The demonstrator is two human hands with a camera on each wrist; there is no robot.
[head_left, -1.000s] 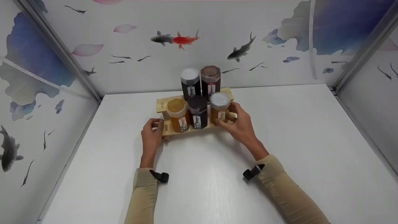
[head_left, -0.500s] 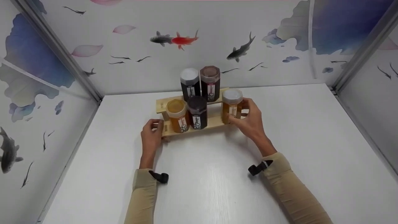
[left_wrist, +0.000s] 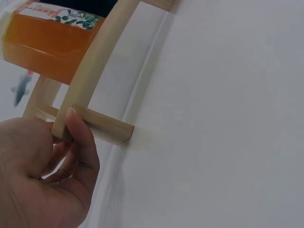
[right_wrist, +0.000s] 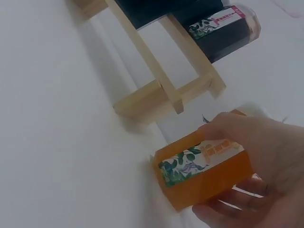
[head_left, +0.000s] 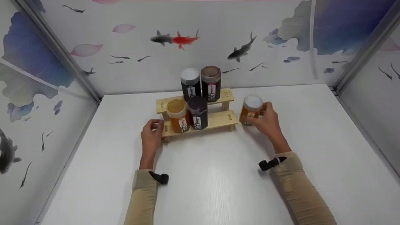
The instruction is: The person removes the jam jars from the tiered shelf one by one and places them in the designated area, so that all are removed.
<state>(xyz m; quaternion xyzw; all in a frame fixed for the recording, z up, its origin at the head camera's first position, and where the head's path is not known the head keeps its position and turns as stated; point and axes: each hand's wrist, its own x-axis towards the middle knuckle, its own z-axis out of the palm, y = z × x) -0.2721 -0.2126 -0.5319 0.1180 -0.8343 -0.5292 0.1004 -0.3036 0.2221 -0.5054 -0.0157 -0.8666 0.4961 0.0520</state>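
Observation:
A two-step wooden rack (head_left: pixel 220 119) stands mid-table. Its lower step carries an amber jar with a yellow lid (head_left: pixel 177 115) and a dark jar (head_left: pixel 197 112). Its upper step carries a white-lidded dark jar (head_left: pixel 190 82) and a brown-lidded jar (head_left: pixel 211 81). My left hand (head_left: pixel 152 135) grips the rack's left end (left_wrist: pixel 80 90), thumb on the front rail. My right hand (head_left: pixel 267 122) holds an amber jar with a white lid (head_left: pixel 251 109), (right_wrist: pixel 205 169), on the table just right of the rack.
The white table (head_left: pixel 218 175) is walled on three sides by panels printed with fish (head_left: pixel 175 39). Metal corner posts (head_left: pixel 56 50) rise at the back left and back right. Open tabletop lies in front of the rack and to the right.
My right hand has lifted the white-lidded amber jar off the rack's lower step and carried it right, down to the table beside the rack. The left hand has stayed on the rack.

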